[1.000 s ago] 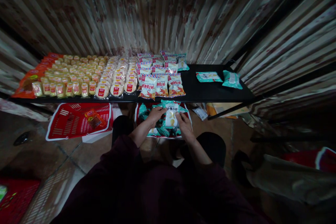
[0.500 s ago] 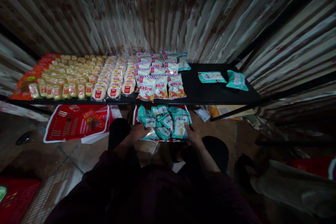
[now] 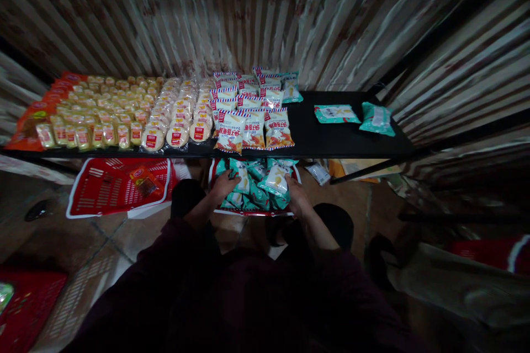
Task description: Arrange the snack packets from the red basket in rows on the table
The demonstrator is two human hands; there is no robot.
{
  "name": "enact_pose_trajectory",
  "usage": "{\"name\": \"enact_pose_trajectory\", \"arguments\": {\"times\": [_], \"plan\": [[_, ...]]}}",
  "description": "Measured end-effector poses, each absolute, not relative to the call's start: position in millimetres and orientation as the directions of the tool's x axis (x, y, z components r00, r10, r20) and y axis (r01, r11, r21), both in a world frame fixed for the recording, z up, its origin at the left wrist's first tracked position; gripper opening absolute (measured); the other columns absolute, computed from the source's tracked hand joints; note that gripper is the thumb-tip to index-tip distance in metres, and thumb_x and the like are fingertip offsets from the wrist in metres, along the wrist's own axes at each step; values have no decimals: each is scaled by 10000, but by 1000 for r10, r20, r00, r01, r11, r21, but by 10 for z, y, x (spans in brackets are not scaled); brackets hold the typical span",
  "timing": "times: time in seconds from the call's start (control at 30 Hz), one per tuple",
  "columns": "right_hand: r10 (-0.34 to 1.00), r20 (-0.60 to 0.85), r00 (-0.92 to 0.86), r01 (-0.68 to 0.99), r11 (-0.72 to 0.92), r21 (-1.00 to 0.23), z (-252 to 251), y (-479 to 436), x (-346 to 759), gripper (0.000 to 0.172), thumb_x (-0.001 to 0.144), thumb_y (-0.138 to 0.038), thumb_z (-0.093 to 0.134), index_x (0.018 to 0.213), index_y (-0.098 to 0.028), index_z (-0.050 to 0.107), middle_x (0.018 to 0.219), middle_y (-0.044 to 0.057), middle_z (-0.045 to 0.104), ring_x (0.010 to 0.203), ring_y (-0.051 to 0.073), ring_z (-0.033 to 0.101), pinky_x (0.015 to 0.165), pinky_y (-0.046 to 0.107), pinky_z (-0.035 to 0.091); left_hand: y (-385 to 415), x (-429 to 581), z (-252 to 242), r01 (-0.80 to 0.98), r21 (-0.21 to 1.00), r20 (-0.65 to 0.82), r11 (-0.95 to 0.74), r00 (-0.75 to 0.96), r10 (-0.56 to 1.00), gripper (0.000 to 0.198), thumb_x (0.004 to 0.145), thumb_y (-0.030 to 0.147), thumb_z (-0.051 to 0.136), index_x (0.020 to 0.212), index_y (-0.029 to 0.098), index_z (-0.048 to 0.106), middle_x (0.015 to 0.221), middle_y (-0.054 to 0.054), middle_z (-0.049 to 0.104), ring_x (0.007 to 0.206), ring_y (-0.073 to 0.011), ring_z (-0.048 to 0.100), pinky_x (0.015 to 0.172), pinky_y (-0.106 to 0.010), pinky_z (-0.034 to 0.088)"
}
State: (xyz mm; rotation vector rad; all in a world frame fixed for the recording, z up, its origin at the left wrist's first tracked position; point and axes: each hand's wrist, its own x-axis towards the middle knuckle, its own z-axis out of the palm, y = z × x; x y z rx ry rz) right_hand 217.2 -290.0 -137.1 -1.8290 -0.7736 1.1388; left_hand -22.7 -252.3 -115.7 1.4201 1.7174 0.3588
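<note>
A red basket full of teal snack bags stands between my knees, below the shelf's front edge. My left hand is closed on the edge of one teal snack bag, thumb on its front. At the basket's right side, my right hand grips another teal snack bag, which tilts over the pile. The fingers behind both bags are hidden.
The black shelf bears rows of striped snack bags, round packaged crackers, small yellow packets and two teal bags at right. Another red basket holds an orange packet. A striped curtain hangs behind.
Both hands have moved up slightly toward the shelf, each with a teal bag. The right bag now tilts, and bags beneath have shifted. The view has moved a little.
</note>
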Motion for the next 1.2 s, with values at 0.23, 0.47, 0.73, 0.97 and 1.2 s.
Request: {"name": "enact_pose_trajectory", "arguments": {"times": [0.23, 0.47, 0.73, 0.97, 1.2], "plan": [[770, -440, 462, 161, -561, -812, -1253, -3121, 2237, 410, 723, -575, 579, 881, -209, 677, 817, 43, 723, 808, 209, 668, 676, 286, 522, -2785, -229, -997, 845, 504, -379, 179, 31, 925, 509, 817, 263, 551, 1311, 154, 493, 1292, -169, 557, 1193, -314, 520, 1012, -448, 383], [855, -417, 307, -69, -418, -906, -1022, -3247, 2268, 513, 648, -613, 663, 935, -189, 632, 839, 38, 724, 732, 208, 670, 650, 298, 530, -3001, -108, -859, 878, 467, -114, -108, 180, 977, 330, 872, 227, 440, 1149, 171, 610, 1243, -97, 586, 1166, -227, 521, 1031, -323, 390], [923, -300, 243, -164, -265, -950, -731, -3063, 2155, 534, 630, -641, 689, 939, -206, 660, 823, 35, 730, 764, 233, 679, 656, 326, 547, -2856, 366, -547, 428, 896, -190, 117, 132, 973, 383, 886, 358, 481, 1212, 172, 558, 1206, -91, 634, 1135, -212, 572, 1007, -323, 423], [957, -243, 160, -167, -216, -962, -543, -2987, 2260, 495, 670, -589, 695, 1024, -246, 654, 938, 24, 726, 840, 245, 677, 672, 329, 554, -2706, 795, -429, 8, 973, -228, 230, 173, 958, 334, 875, 416, 507, 1114, 200, 593, 1112, -53, 685, 1002, -201, 639, 854, -292, 506], [946, -224, 233, -139, -196, -971, -371, -2794, 2468, 511, 678, -583, 690, 1061, -248, 649, 1031, 39, 716, 897, 249, 666, 746, 337, 547, -2505, 1134, -396, -130, 973, -175, 189, 112, 978, 319, 816, 382, 602, 1054, 170, 608, 1093, -77, 684, 1003, -208, 634, 873, -313, 500]]}}
